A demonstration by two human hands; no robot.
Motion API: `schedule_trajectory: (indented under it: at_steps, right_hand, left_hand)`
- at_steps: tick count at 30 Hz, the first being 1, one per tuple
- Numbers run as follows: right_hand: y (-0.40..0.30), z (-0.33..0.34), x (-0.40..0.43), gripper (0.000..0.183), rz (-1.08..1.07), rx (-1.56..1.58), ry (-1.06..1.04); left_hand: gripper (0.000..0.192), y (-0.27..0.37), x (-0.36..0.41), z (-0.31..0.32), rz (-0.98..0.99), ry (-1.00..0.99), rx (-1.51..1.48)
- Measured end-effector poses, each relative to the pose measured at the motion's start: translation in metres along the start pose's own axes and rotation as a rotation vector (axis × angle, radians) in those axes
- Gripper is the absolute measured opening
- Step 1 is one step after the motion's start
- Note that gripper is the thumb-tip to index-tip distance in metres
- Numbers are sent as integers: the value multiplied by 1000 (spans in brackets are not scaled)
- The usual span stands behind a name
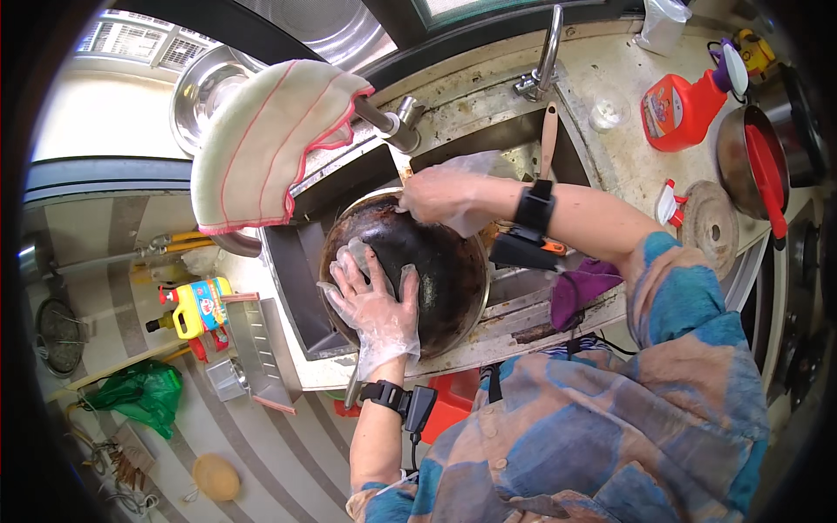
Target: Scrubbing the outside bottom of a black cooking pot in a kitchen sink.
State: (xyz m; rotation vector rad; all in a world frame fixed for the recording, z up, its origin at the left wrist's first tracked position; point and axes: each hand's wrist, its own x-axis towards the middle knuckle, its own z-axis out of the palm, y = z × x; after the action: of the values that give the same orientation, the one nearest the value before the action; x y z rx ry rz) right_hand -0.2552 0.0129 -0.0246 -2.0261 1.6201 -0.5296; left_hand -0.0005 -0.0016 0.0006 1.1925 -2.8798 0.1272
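Note:
A wok (425, 281) with a blackened, stained underside lies bottom-up across the left basin of a double metal sink (294, 261). My left hand (376, 301), in a clear plastic glove, lies flat with spread fingers on the wok's lower left part. My right hand (431, 193), gloved the same way, is curled at the wok's upper edge; whether it holds something is hidden. A brush or tool with a pale pink handle (550, 134) leans in the right basin behind my right forearm. A white cloth with red edging (274, 144) hangs over the tap on the left.
A second tap (543, 62) stands behind the right basin. Right of it are a red spray bottle (680, 108), a pan with a red utensil (749, 163) and a round lid (709, 229). A purple cloth (582, 291) lies at the front edge. A yellow bottle (199, 304) stands left.

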Motion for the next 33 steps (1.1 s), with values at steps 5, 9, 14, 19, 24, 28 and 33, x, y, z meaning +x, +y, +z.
schedule_trajectory:
  at_steps: [5, 9, 14, 19, 24, 28, 33]
  right_hand:
    - [9, 7, 3, 23, 49, -103, 51]
    - [6, 4, 9, 24, -196, -425, -118]
    - [8, 16, 6, 19, -20, -121, 120]
    - [1, -8, 3, 26, 92, 16, -87]
    - [5, 7, 16, 26, 169, -86, -63]
    - [2, -10, -4, 26, 117, 46, -94]
    - [1, 3, -6, 26, 149, -12, -52]
  left_hand:
    - [79, 9, 6, -2, 29, 32, 4]
    - [79, 0, 0, 0, 4, 17, 1]
    - [79, 7, 3, -4, 21, 41, 2]
    - [79, 1, -1, -1, -7, 27, -21]
    - [80, 6, 1, -4, 14, 9, 5]
    - [80, 3, 1, -2, 9, 14, 8]
    - [80, 5, 1, -4, 20, 3, 13]
